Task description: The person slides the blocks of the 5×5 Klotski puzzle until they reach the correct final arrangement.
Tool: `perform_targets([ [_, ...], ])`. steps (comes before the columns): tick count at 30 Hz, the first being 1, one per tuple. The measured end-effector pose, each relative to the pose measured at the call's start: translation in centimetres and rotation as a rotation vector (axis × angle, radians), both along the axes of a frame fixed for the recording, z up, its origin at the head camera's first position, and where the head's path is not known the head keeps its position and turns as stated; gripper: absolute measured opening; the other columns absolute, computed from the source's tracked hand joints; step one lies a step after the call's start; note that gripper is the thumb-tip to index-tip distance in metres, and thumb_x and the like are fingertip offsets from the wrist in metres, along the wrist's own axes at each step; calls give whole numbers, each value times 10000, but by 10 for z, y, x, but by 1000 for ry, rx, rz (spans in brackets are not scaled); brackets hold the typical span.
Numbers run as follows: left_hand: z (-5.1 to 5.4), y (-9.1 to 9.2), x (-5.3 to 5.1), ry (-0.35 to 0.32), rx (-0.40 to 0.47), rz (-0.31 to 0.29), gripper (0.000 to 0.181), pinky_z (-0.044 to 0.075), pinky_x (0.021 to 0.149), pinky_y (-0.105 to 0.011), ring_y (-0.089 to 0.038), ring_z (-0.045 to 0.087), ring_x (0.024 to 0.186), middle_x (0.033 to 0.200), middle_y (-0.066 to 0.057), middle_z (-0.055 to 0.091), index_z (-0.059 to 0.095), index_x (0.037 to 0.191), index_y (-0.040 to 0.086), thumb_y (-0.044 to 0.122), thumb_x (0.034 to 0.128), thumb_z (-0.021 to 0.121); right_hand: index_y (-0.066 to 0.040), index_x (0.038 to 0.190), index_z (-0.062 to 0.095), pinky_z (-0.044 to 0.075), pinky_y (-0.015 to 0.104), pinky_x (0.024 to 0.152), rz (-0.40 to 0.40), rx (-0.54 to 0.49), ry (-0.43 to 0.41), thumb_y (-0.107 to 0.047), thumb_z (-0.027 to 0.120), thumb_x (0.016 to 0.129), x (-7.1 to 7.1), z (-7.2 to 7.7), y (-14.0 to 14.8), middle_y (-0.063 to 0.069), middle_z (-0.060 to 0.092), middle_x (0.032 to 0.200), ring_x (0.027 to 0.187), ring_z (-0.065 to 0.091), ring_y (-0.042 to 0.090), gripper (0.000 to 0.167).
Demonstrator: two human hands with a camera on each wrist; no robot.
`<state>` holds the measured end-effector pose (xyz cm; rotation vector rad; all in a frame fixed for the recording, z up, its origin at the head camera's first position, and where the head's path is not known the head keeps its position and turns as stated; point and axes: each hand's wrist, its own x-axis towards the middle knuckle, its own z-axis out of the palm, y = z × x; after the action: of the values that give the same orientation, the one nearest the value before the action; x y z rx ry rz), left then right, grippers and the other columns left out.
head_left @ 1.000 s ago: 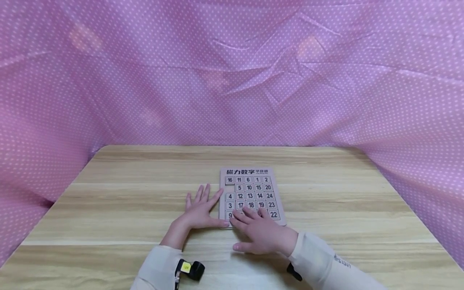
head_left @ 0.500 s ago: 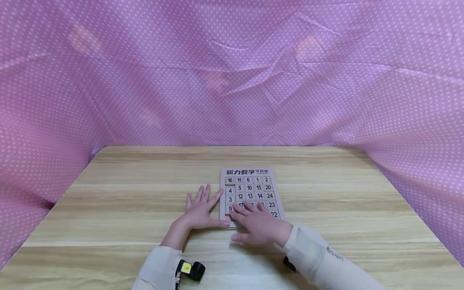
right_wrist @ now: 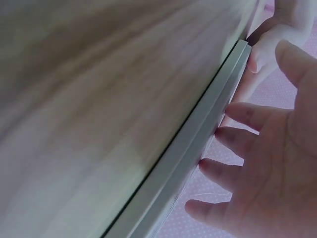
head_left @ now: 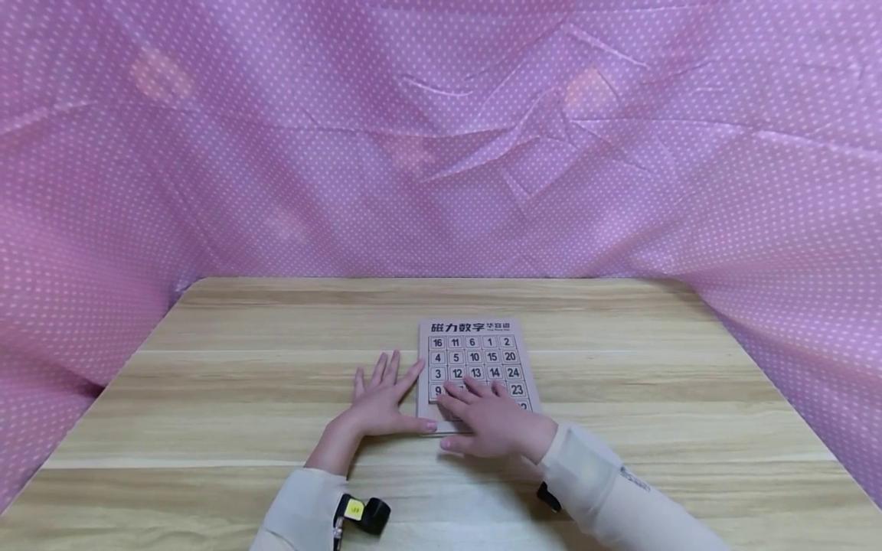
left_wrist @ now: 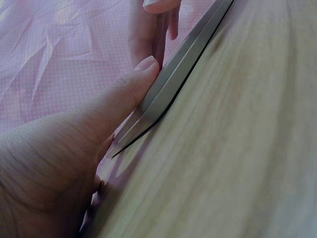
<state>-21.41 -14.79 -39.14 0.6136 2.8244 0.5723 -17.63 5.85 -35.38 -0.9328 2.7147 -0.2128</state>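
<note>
A flat sliding-number puzzle board (head_left: 423,340) lies on the table, with dark printing along its top and rows of square numbered tiles. My left hand (head_left: 379,409) is spread at its left side. Its thumb rests on the lower left corner and its index fingertip touches the left edge. My right hand (head_left: 496,425) lies over the lower rows with fingers spread, hiding several tiles; in the right wrist view some fingertips (right_wrist: 203,166) meet the board's face. Tile 9 (head_left: 437,391) is beside the right index finger. Below it, the bottom left slot (head_left: 441,413) is bare.
The wooden table (head_left: 241,367) extends around the board on all sides. A pink dotted cloth (head_left: 441,153) hangs behind and at both sides. A small black camera (head_left: 374,516) is strapped at the left wrist, and a dark device (head_left: 548,497) shows under the right sleeve.
Tiles 4, 3 and 9 in the left column have slid up one place, so the gap went from under 16 to the bottom left. My right hand moved slightly up the board; the left stayed.
</note>
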Motion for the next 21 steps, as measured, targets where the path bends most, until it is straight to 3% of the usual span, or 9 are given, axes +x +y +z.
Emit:
perform_targets([
  [21,-5,1,-1,-2,-2,8,1040,-129,930,-543,-309,-89,1265,1410,-163,-19,149,1383,293,767,534,518,-58,1313,359,131,615,912,-86,-86,38,-503,452,831,33,-1,77,106,266,1375,1229,199,362,662],
])
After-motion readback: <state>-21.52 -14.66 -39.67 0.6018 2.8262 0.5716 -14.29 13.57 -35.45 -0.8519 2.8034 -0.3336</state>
